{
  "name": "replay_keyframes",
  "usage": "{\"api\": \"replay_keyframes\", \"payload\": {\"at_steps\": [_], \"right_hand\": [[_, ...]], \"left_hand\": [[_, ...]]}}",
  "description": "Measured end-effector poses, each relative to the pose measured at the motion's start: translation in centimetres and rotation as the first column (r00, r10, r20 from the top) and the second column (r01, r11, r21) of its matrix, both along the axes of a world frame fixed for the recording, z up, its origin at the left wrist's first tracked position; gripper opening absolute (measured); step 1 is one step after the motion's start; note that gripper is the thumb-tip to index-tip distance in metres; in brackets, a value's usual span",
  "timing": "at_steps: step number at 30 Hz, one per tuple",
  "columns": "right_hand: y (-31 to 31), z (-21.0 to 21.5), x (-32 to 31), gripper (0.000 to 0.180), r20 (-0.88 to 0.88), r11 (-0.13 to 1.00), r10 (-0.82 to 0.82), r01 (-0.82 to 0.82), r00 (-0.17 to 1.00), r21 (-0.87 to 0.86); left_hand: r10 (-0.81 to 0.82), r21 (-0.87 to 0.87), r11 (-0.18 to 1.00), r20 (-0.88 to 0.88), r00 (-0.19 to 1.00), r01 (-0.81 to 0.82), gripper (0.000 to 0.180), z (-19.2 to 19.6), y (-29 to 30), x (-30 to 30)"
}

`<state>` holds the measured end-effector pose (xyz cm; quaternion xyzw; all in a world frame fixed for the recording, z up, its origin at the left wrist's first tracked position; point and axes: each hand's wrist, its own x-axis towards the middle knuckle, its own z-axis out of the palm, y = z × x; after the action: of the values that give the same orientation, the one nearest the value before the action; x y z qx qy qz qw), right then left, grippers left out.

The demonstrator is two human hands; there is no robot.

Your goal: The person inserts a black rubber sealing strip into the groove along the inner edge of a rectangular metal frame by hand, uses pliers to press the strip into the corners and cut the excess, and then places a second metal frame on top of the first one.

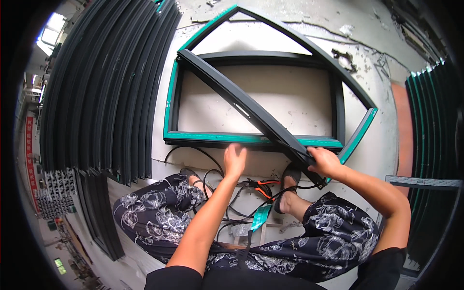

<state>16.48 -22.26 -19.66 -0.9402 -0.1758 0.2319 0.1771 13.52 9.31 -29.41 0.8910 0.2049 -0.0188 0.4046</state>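
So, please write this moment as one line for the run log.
left hand: on window frame near edge | right hand: grips loose dark profile end, lying diagonally across frame | black cord, orange-handled tool on floor between feet

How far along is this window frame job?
Done: the frame lies joined on the floor, green film on its edges. In hand: the right hand grips a loose dark bar lying diagonally across it; the left hand presses the frame's near rail. Left: the bar isn't seated, and black cord lies loose.

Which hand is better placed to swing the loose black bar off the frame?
Right, probably. The right hand grips the near end of the loose black metal bar; the left hand only rests on the green-taped black window frame.
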Motion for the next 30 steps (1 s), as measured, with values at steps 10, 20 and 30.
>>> {"api": "replay_keyframes", "payload": {"at_steps": [10,20,30], "right_hand": [[6.5,-2.0,-2.9,0.057,-0.056,0.874,-0.288,0.238,0.956,-0.424],[13.5,-1.9,-11.6,0.043,-0.047,0.963,-0.261,0.257,0.964,-0.079],[9.3,1.2,-21.6,0.046,-0.116,0.844,-0.421,0.435,0.900,0.314]], "left_hand": [[0.172,-0.570,0.748,-0.329,0.929,-0.340,0.019,1.7,1.5,-9.0],[0.231,-0.470,0.705,-0.557,0.798,-0.532,0.023,-0.5,4.4,-6.3],[0.261,-0.655,0.480,-0.529,0.807,-0.584,0.024,-4.5,5.3,1.4]]}}
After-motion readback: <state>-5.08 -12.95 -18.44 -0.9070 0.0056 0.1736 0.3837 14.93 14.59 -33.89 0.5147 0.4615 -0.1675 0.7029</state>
